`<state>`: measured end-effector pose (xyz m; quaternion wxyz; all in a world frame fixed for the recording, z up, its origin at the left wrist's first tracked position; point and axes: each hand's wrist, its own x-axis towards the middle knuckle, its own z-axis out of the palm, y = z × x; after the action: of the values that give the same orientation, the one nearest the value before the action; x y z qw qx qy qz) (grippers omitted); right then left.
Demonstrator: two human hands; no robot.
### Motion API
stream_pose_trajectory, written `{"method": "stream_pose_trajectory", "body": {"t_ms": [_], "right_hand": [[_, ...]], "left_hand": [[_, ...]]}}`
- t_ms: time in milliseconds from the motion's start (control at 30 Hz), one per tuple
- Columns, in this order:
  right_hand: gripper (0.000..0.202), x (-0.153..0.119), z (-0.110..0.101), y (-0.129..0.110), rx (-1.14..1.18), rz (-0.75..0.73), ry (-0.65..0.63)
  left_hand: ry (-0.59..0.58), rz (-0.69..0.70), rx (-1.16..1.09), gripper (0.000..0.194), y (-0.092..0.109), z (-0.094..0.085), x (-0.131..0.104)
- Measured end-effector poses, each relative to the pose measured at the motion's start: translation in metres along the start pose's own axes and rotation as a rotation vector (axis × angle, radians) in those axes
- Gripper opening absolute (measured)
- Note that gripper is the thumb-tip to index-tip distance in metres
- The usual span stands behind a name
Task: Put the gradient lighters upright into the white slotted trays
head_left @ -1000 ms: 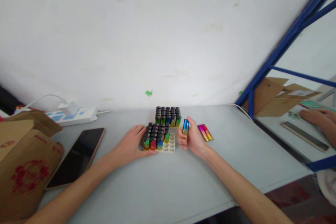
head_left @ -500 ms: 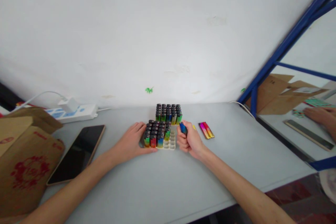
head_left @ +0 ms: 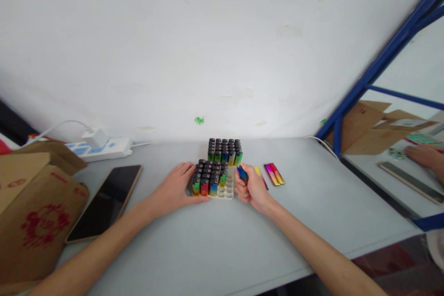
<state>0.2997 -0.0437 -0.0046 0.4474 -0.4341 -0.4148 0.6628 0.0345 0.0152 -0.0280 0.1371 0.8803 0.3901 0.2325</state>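
A white tray point(head_left: 227, 193) holds several upright lighters point(head_left: 205, 178) with black tops and coloured bodies; bare sockets show along its right side. My left hand point(head_left: 178, 185) grips the tray's left side, thumb along the front edge. Just right of the tray, my right hand point(head_left: 253, 186) is closed around a blue lighter point(head_left: 242, 173). Behind stands a second block of upright lighters point(head_left: 225, 150). On the table, right of my right hand, lie a few loose lighters point(head_left: 274, 174), one partly hidden by the hand.
A phone point(head_left: 106, 203) and a brown paper bag point(head_left: 45, 212) lie at the left. Behind them is a white power strip point(head_left: 116, 147) with a plug. A blue frame point(head_left: 360, 84) rises at the right; beyond it are a cardboard box point(head_left: 364, 127) and another person's hand point(head_left: 425, 155).
The view has shifted slightly. Both hands keep nearly the same places, and more of the yellow loose lighter shows beside my right hand.
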Motion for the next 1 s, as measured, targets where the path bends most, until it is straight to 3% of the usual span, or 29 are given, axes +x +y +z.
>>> {"method": "stream_pose_trajectory", "body": {"t_ms": [100,200,433,567,800,1000], "right_hand": [[0.066,0.0,-0.001,0.0,-0.035,0.011,-0.036],[0.066,-0.003,-0.003,-0.005,-0.133,-0.071,-0.034],[0.033,-0.014,-0.014,-0.014,-0.732,-0.564,0.107],[0.027,-0.017,-0.015,-0.015,-0.902,-0.73,0.169],[0.029,-0.02,-0.016,-0.012,-0.94,-0.663,0.095],[0.023,-0.015,-0.017,0.0,-0.999,-0.616,-0.045]], "left_hand": [[0.001,-0.008,-0.003,0.073,0.001,0.0,0.0],[-0.007,-0.018,0.003,0.074,0.003,-0.001,0.0],[-0.007,-0.03,-0.019,0.073,0.006,-0.003,-0.001],[-0.001,-0.025,-0.018,0.073,0.006,-0.002,-0.001],[-0.019,-0.038,-0.014,0.073,0.008,-0.003,-0.001],[-0.02,-0.029,-0.014,0.072,0.007,-0.002,-0.001]]}}
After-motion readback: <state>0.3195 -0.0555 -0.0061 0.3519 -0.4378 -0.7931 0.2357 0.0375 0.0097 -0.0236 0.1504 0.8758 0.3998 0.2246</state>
